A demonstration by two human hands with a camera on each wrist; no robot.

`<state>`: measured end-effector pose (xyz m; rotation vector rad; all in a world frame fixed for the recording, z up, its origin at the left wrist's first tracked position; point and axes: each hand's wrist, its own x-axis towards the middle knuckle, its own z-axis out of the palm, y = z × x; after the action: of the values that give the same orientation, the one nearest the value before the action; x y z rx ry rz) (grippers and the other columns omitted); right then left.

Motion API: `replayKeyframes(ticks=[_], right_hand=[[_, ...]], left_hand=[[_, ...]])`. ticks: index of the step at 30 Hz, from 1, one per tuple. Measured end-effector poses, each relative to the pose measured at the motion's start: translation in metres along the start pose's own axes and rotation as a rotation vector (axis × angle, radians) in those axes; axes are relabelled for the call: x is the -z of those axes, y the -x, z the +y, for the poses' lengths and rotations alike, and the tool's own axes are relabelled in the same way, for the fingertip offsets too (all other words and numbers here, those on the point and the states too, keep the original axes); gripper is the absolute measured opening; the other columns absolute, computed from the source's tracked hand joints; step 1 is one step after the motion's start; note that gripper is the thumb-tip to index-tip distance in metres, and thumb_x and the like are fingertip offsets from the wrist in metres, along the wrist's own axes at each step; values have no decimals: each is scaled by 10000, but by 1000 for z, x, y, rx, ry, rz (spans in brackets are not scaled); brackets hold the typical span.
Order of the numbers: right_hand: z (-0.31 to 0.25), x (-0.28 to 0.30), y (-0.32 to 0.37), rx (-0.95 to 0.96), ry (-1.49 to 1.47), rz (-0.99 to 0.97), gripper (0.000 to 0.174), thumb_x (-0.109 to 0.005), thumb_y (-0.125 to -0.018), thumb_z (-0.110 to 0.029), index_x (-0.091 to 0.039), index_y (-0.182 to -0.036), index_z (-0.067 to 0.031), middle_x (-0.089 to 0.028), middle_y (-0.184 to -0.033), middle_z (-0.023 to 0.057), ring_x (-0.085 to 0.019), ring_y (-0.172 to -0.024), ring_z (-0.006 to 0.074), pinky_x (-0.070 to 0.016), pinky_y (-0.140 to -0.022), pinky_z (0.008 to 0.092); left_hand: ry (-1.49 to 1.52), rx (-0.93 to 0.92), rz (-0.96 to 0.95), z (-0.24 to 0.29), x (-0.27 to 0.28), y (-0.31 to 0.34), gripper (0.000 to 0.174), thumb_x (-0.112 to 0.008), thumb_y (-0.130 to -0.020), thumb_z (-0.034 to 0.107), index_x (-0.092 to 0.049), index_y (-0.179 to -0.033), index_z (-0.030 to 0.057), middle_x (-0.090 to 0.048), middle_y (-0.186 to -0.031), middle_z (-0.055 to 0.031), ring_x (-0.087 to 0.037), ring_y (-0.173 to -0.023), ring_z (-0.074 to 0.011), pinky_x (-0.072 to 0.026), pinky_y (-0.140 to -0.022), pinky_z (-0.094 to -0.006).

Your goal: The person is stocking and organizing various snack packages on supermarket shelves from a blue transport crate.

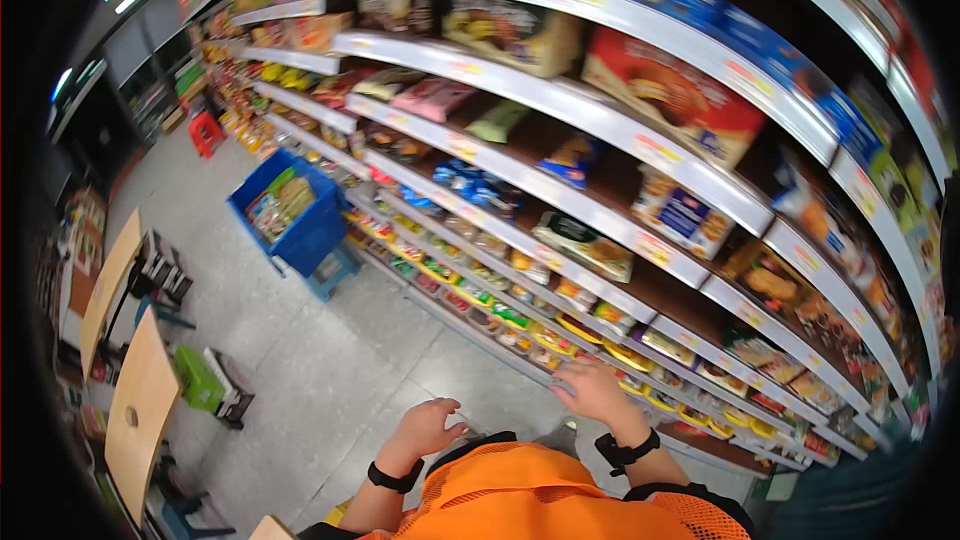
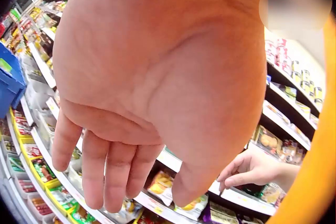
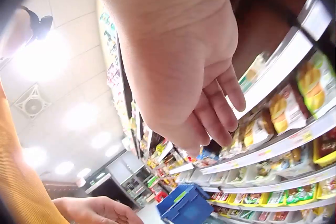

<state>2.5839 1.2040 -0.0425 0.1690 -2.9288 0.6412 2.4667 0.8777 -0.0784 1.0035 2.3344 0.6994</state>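
Note:
Both hands hang in front of the orange vest at the bottom of the head view. The left hand [image 1: 428,427] holds nothing, its fingers loosely bent; in the left wrist view its palm [image 2: 157,82] faces the camera with the fingers pointing down. To its right, nearer the shelves, is the right hand [image 1: 594,392], empty, with relaxed fingers. The right wrist view shows that hand [image 3: 181,77] with shelf rows of packets [image 3: 286,109] behind it. Neither hand is seen touching the shelf goods.
Long shelves [image 1: 560,90] of packaged food run along the right. A blue crate [image 1: 318,225] with packets in it rests on a blue stool [image 1: 335,272] beside them. Wooden tables [image 1: 140,410] and a green box [image 1: 198,380] are on the left; a red stool [image 1: 206,134] stands farther back.

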Motion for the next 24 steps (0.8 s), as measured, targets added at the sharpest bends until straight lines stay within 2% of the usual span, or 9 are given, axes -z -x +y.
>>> replayKeyframes(ticks=[4,6,7,12,18,20,22,24], right_hand=[[-42,-34,-75,62,-69,-36,190,-701,-843,-250,-724,-924,-80,-698,-872,102,-667,-900,302,-544,-761,414],[-41,-64,-113,121,60,-155,202,-709,-841,-256,-726,-931,-76,-703,-881,97,-664,-907,300,-541,-771,414],[-47,-75,-131,160,27,-136,201,-741,-822,-238,-720,-930,-70,-703,-878,103,-668,-859,322,-536,-736,430],[-82,-116,-217,180,-48,-269,228,-734,-838,-266,-719,-949,-68,-709,-889,100,-667,-873,319,-536,-761,428],[-107,-204,-371,376,-69,-350,235,-714,-857,-278,-720,-960,-68,-704,-905,110,-658,-921,327,-525,-810,443],[-132,-223,-431,420,-73,-386,222,-711,-855,-270,-719,-955,-71,-699,-903,113,-652,-932,334,-521,-817,451],[-173,-236,-497,500,-15,-445,191,-712,-838,-245,-668,-855,-60,-683,-867,113,-653,-918,330,-527,-793,457],[-210,-261,-559,661,-169,-338,178,-706,-833,-235,-650,-831,-66,-669,-865,110,-646,-907,332,-524,-778,463]], left_hand=[[138,59,105,-54,40,30,430,-708,-869,337,-672,-1155,19,-704,-1113,-179,-670,-1028,-353,-540,-883,-429],[50,-15,182,-86,59,23,409,-715,-867,301,-678,-1163,21,-712,-1100,-180,-683,-996,-349,-549,-867,-415],[82,13,217,-94,69,23,384,-702,-878,287,-683,-1148,15,-707,-1112,-188,-675,-1010,-359,-545,-875,-420],[179,62,326,-129,127,25,381,-693,-882,267,-674,-1158,7,-702,-1125,-185,-668,-1023,-357,-540,-878,-421],[128,272,366,-220,196,34,379,-697,-877,266,-674,-1157,13,-700,-1126,-182,-670,-1022,-347,-542,-869,-417],[108,402,386,-258,213,45,380,-683,-890,279,-665,-1162,14,-701,-1127,-173,-657,-1050,-358,-539,-879,-431],[53,473,365,-287,232,61,385,-691,-881,280,-667,-1159,14,-703,-1124,-171,-660,-1053,-354,-541,-882,-430],[-10,564,350,-310,260,71,387,-703,-870,274,-667,-1153,14,-701,-1117,-181,-664,-1041,-355,-542,-878,-431]])
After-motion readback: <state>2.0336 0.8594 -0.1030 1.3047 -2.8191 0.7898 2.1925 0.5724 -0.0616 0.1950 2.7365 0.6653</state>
